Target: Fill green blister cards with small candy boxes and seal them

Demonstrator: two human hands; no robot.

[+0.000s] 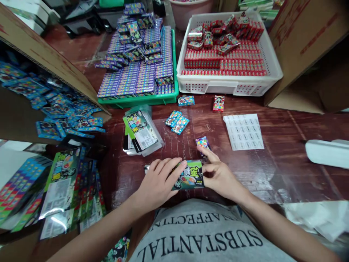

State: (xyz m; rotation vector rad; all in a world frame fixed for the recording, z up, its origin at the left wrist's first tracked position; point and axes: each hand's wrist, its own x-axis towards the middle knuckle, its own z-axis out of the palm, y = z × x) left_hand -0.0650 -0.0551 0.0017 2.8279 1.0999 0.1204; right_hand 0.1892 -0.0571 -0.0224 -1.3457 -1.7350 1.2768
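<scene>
Grey lettered T-shirt (201, 233) nearest, printed packet (191, 176) just beyond it under two bare hands

Landmark = printed packet, black-green with cartoon print, lying just past the shirt. Left hand (162, 178) is palm down over its left part: fingers nearly together across the top, thumb by the near edge, clamped on it. Right hand (219, 178) is at its right end: index stretched out apart, tip at a small purple box (202, 141) just beyond the packet; the other fingers are bent by the packet's end, can't tell if they pinch it.

Beyond packet: loose blue boxes (177, 122), one red box (218, 103), then a green crate (175, 69) of purple boxes and a white basket (191, 87) of red boxes. Beyond and left: flat printed sleeves (145, 133), stacked. Beyond and right: round-label sheet (243, 131), rows of labels on it. Far left: carton wall (51, 47) with more blue boxes (65, 105) behind it; nearer, a batch of similar packets (60, 193).

Progress (judgement): batch at left looks made up. Packet in hand looks unfinished; contents not readable. Left over: flat sleeves, nearby loose boxes, plenty of stock in crate and basket. Total count unclear.
</scene>
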